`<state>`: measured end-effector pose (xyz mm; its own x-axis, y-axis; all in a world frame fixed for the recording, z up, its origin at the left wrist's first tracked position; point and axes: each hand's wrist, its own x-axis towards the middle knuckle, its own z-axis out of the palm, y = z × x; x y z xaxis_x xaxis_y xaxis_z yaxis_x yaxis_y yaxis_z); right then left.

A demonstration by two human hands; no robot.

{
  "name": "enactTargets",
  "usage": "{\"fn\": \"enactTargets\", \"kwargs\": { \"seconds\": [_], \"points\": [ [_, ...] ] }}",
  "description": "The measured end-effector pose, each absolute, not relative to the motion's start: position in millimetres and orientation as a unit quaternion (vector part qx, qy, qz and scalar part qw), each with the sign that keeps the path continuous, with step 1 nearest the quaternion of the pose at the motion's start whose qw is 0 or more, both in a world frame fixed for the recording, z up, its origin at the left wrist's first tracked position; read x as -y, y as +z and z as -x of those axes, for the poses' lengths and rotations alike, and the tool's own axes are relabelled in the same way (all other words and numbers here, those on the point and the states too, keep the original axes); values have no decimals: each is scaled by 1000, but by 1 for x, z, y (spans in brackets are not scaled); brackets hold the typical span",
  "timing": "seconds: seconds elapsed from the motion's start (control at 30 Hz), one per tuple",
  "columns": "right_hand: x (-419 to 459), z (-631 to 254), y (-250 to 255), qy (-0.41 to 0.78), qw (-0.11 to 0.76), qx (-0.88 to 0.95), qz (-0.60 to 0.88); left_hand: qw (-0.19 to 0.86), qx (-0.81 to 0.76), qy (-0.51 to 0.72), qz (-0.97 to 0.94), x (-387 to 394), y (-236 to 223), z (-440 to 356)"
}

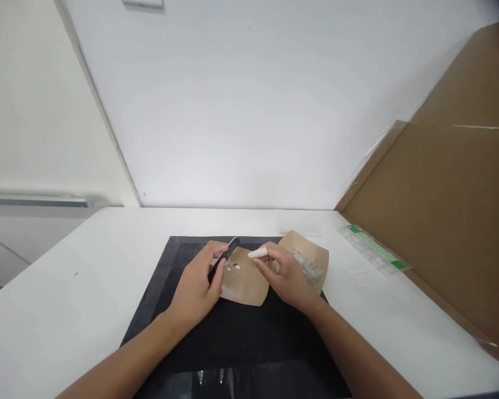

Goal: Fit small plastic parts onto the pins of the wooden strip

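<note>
My left hand point(199, 280) is closed round a black tool with a pale tip point(224, 256), held slanted over a tan sheet point(247, 285) on a black mat point(241, 332). Tiny white bits point(234, 267) lie on the sheet just under the tool's tip. My right hand point(286, 274) rests on the sheet to the right, fingers curled, its forefinger in a white finger cot point(258, 253) pointing left toward the tool. A second tan sheet point(311, 255) with a heap of small clear pieces point(310, 267) lies behind my right hand.
The mat lies on a white table point(66, 299) against a white wall. A large brown cardboard sheet point(441, 221) leans at the right. A clear strip with green marks point(374, 250) lies at its foot. Clear plastic point(220, 379) shows at the mat's near edge.
</note>
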<state>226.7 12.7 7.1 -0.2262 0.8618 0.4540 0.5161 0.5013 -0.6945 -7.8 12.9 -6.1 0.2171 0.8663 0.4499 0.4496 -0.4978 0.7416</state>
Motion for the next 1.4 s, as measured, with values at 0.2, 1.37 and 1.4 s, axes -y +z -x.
{"fn": "enactTargets", "kwargs": {
  "seconds": [0.2,1.37,1.4],
  "points": [
    [-13,-227,8,182,401,777,450,234,-431,445,-749,-14,-6,8],
    [-1,-213,14,369,402,691,473,256,-330,485,-768,-11,-9,2],
    [-1,-213,14,374,403,690,471,256,-329,487,-768,-10,-8,2]
  ]
}}
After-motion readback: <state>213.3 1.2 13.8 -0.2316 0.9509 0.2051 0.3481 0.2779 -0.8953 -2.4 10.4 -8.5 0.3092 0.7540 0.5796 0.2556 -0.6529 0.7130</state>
